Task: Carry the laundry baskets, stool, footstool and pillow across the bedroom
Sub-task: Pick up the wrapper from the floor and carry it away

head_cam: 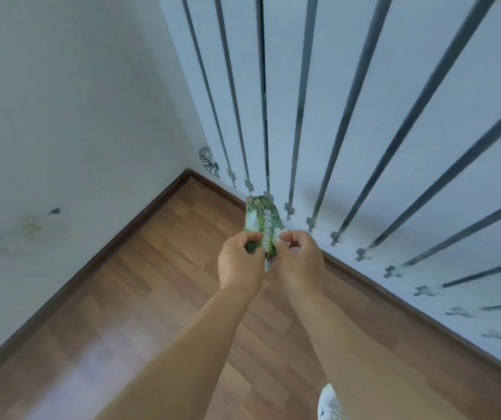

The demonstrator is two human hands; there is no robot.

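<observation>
No basket, stool, footstool or pillow is in view. Both hands meet in front of me over the floor, near a room corner. My left hand (240,259) and my right hand (299,259) each pinch the lower end of a small green printed card or packet (262,218), which stands upright between them. Its upper part sticks out above my fingers; its lower end is hidden by them.
A wooden laminate floor (152,298) runs to a dark skirting board (140,219). A white wall with a smudge (31,227) lies to the left. The right wall carries grey vertical stripes (349,116). One white shoe (329,403) shows at the bottom.
</observation>
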